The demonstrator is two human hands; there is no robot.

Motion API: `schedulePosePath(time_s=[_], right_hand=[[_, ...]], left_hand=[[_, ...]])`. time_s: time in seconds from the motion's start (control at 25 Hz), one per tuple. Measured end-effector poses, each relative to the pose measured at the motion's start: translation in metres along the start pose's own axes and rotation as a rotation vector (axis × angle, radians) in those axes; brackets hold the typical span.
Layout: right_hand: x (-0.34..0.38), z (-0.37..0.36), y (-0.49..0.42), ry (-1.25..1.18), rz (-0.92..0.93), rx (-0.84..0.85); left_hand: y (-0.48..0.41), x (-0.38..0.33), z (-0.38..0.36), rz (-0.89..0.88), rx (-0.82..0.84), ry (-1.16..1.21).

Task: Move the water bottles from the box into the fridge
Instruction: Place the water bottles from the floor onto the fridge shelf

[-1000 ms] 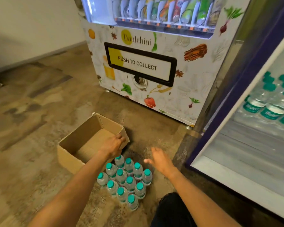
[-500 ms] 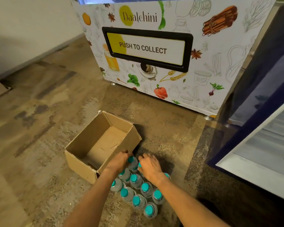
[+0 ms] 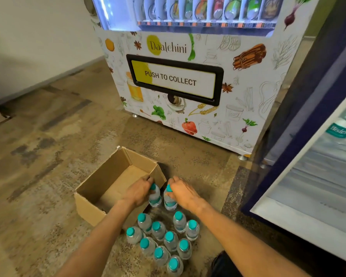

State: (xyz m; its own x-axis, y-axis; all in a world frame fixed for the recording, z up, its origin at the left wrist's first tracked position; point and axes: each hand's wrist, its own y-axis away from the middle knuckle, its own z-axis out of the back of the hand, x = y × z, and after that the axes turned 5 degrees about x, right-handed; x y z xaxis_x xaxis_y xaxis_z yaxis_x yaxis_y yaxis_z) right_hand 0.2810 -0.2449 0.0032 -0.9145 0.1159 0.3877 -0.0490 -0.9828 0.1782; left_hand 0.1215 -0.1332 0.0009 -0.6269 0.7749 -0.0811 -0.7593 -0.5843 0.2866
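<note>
Several small water bottles (image 3: 164,240) with teal caps stand grouped on the floor in front of me. My left hand (image 3: 139,190) grips the top of one bottle (image 3: 154,196), lifted clear of the group. My right hand (image 3: 183,191) grips the neck of a second bottle (image 3: 169,202) beside it. An empty cardboard box (image 3: 100,182) sits open on the floor just left of my hands. The open fridge (image 3: 316,176) is at the right, with labelled bottles (image 3: 340,130) on its shelf.
A vending machine (image 3: 188,80) with a "PUSH TO COLLECT" flap stands straight ahead on small feet. The fridge's dark blue frame (image 3: 300,124) rises between the machine and the fridge interior. A white wall (image 3: 28,47) runs along the left of the mottled floor.
Both hands closed on a bottle each at the far edge of the group and raised them off the floor. The view tilted up again, showing the vending shelf.
</note>
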Motion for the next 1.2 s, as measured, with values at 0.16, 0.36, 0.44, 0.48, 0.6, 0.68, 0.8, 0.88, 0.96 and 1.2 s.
schedulePosePath(time_s=[0.16,0.36,0.44,0.48,0.6,0.68,0.8,0.88,0.96,1.2], right_hand=[[-0.003,0.079,0.025,-0.047,0.011,-0.044],[-0.008,0.178,0.086,0.018,-0.011,-0.13],[-0.011,0.215,0.12,0.061,-0.012,-0.157],[-0.013,0.233,0.138,0.079,-0.02,-0.168],[-0.019,0.28,0.199,0.124,-0.074,-0.208],[-0.023,0.307,0.237,0.147,-0.111,-0.238],[-0.029,0.348,0.289,0.203,-0.16,-0.283],[-0.037,0.374,0.316,0.218,-0.191,-0.304],[-0.048,0.398,0.34,0.248,-0.233,-0.324],[-0.086,0.455,0.386,0.227,-0.374,-0.394]], left_hand=[[0.007,-0.025,0.077,-0.091,-0.118,0.011],[0.025,-0.092,0.168,-0.195,-0.264,0.004],[0.035,-0.125,0.197,-0.292,-0.338,0.019],[0.039,-0.143,0.21,-0.339,-0.365,0.029],[0.051,-0.196,0.246,-0.47,-0.415,0.047],[0.058,-0.229,0.268,-0.562,-0.445,0.045],[0.068,-0.277,0.3,-0.643,-0.466,0.052],[0.07,-0.306,0.321,-0.659,-0.459,0.099],[0.069,-0.333,0.34,-0.654,-0.464,0.123],[0.05,-0.405,0.388,-0.684,-0.455,0.129]])
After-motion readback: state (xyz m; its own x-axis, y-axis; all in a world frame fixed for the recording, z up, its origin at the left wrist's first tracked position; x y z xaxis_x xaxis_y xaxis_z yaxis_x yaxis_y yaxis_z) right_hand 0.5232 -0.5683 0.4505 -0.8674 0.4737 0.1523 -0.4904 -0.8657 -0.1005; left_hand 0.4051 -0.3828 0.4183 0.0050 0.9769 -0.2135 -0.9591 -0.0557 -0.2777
